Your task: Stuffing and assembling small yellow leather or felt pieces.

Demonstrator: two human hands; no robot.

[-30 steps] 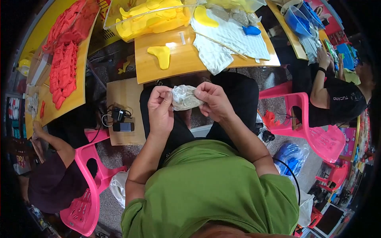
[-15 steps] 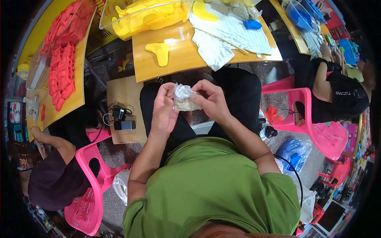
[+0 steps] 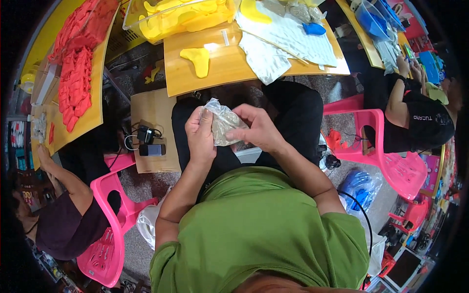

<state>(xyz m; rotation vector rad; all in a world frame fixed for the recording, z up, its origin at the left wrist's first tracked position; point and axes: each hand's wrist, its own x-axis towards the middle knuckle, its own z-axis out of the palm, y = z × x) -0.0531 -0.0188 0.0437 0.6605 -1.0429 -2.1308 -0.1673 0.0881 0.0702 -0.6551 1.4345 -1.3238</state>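
My left hand (image 3: pixel 201 132) grips a small clear plastic bag (image 3: pixel 223 124) of grey-beige material at its left edge, thumb on top. My right hand (image 3: pixel 255 128) holds the bag's right side, its thumb over the front and its index finger bent at the upper edge. The bag is above my lap, short of the front edge of the wooden table (image 3: pixel 185 87). On that table lie a yellow soft shape (image 3: pixel 195 61), a white cloth (image 3: pixel 266 53), a thin stick, more small bags (image 3: pixel 305 10) and a blue piece (image 3: pixel 313 29).
A clear bin (image 3: pixel 183 17) of yellow pieces sits at the back. Red bundles (image 3: pixel 75 88) lie on the left table. A co-worker (image 3: pixel 73 215) is at left, another (image 3: pixel 420 117) at right, both by pink chairs. Cardboard (image 3: pixel 156 122) with black devices is on the floor.
The bag has turned and spread out from a bunched shape to a wider one. My right hand's thumb has moved down over its front; my left hand still holds the left side.
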